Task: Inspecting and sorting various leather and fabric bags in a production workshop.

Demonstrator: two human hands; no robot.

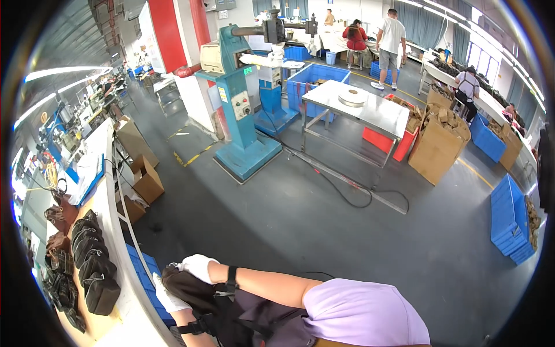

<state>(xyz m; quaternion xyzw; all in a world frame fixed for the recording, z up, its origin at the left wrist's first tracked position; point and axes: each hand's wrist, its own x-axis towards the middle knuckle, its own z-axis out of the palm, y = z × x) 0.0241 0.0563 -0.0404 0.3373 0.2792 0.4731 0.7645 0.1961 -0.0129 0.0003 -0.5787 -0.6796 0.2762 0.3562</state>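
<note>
A dark fabric pouch [185, 284] is between my two hands at the bottom of the view, close to the table edge. My right hand [197, 266], in a white glove, grips its top near a small shiny metal part. My left hand [169, 296], also gloved in white, holds the near left side, its fingers partly hidden. Black straps circle both wrists. To the left, a row of black fabric pouches [93, 260] lies on the light-topped table [130, 299]. Alongside them are brown pouches [60, 217] and dark checked ones [60, 288].
Blue bins [145, 264] stand below the table edge, with open cartons [147, 180] beyond. Ahead are a teal press machine [243, 117] and a metal table [360, 108] bearing a tape roll [352, 97]. A cable [347, 199] lies on the floor. Several people work farther back.
</note>
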